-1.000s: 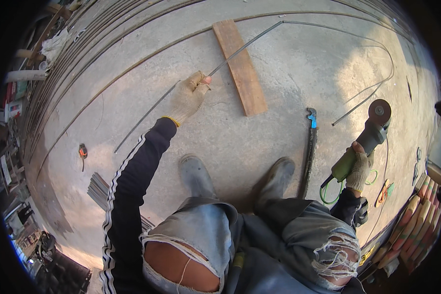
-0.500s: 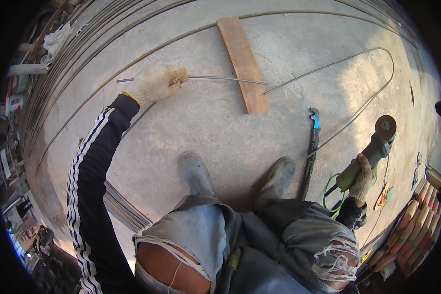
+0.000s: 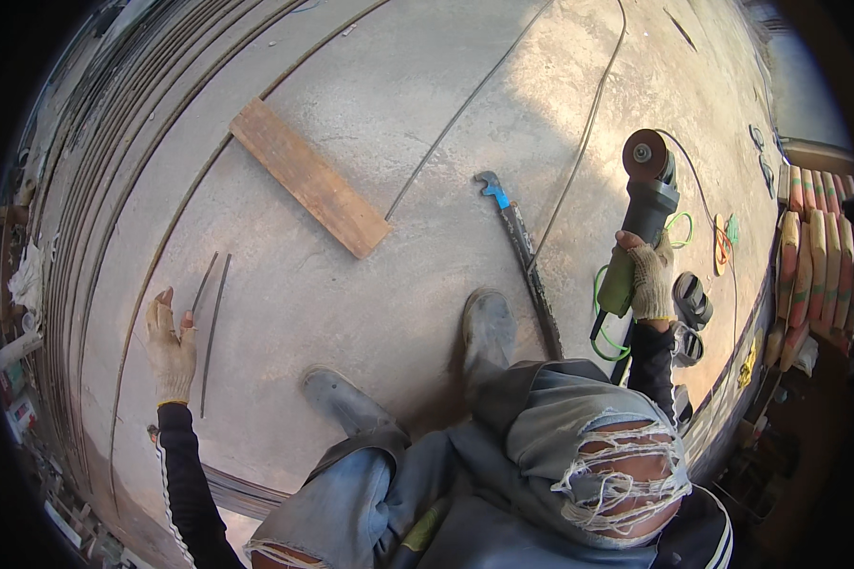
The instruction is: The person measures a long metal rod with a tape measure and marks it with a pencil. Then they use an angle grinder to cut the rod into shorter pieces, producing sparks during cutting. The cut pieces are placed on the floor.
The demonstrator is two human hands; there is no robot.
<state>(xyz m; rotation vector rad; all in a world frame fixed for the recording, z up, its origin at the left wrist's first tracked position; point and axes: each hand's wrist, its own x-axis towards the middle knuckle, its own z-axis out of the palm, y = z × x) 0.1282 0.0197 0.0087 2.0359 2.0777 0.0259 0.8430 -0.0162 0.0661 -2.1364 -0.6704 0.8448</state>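
In my gloved right hand is an angle grinder, gripped by its green body. Its dark round disc points up and away from me. On the left, my gloved left hand is open over the floor, with thumb and fingers apart. Close to its thumb lies a short thin metal rod, whose lower end is hidden by the hand. A second, longer rod rests just right of it. A wooden plank lies on the floor ahead, with the end of a long bent rod by its near corner.
A dark bar tool with a blue-marked hooked head lies ahead of my right boot. Long rods run along the left. A green cord loops beside the grinder. Stacked sacks and sandals are at right.
My view has turned to the right. My left hand has let go of the metal rod it held near the plank and opened. The grinder remains in my right hand.
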